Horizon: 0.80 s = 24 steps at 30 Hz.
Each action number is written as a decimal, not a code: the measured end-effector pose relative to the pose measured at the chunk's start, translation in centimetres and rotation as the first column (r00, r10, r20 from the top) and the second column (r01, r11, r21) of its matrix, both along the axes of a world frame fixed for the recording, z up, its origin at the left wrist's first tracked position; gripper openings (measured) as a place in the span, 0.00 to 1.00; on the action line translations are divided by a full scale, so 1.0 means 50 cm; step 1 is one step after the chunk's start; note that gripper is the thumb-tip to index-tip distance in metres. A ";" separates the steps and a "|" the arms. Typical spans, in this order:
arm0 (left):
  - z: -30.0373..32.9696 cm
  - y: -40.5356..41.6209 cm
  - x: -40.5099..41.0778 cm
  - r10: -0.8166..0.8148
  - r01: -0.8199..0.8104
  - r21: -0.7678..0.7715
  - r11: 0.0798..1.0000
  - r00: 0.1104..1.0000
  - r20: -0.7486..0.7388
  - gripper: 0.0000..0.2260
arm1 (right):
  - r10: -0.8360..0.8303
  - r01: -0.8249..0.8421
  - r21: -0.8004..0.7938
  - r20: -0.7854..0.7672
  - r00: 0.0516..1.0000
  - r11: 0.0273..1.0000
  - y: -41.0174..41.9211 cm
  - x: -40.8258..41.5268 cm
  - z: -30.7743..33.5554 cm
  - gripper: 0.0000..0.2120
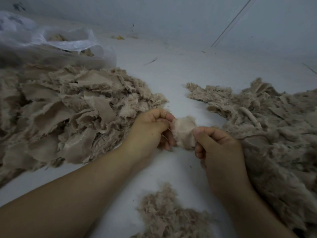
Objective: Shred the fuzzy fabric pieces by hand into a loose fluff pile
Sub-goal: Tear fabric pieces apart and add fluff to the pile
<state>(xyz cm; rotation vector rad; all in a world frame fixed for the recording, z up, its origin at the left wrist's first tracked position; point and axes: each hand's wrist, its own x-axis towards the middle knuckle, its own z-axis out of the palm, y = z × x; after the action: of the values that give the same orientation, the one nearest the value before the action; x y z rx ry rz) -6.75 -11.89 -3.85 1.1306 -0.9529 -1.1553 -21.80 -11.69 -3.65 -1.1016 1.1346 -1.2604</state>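
Where the pale, smooth surface (171, 74) runs off toward nine o'clock, a broad heap of fabric pieces (68, 109) covers it, beige scraps lying every way, some showing flat woven backing, some showing pile. Beyond that heap, at about ten o'clock, a clear plastic bag (65, 42) sags open with more beige stuff inside; I cannot tell how much. The surface itself is whitish-grey and dusted with stray threads and dark specks, and it climbs into a wall of the same dull tone at twelve o'clock.

My left hand (151, 129) sits just left of centre, fingers curled, pinching one edge of the small fuzzy piece (184, 131). That piece hangs between both hands, lifted just above the surface, stretched taut across the gap. My right hand (217, 148) has thumb and curled fingers clamped on its other edge.

At six o'clock, between my forearms, a low fluff pile (163, 213) lies loose on the surface. A thin straight line (231, 23) slants across the wall at one o'clock. From three down to five o'clock a large tangled mass (274, 131) of beige fibres and cord-like strips spreads out, touching my right wrist.
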 end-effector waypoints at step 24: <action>0.009 -0.033 0.027 0.138 -0.167 -0.096 0.981 0.958 -0.253 0.20 | -0.017 0.017 0.002 0.006 1.000 1.000 -0.006 0.000 -0.003 0.08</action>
<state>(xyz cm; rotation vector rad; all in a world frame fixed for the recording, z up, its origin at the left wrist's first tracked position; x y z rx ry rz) -5.38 -13.55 -3.38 0.9259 -0.7192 -1.0705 -21.82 -11.99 -3.80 -1.0885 1.1429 -1.2749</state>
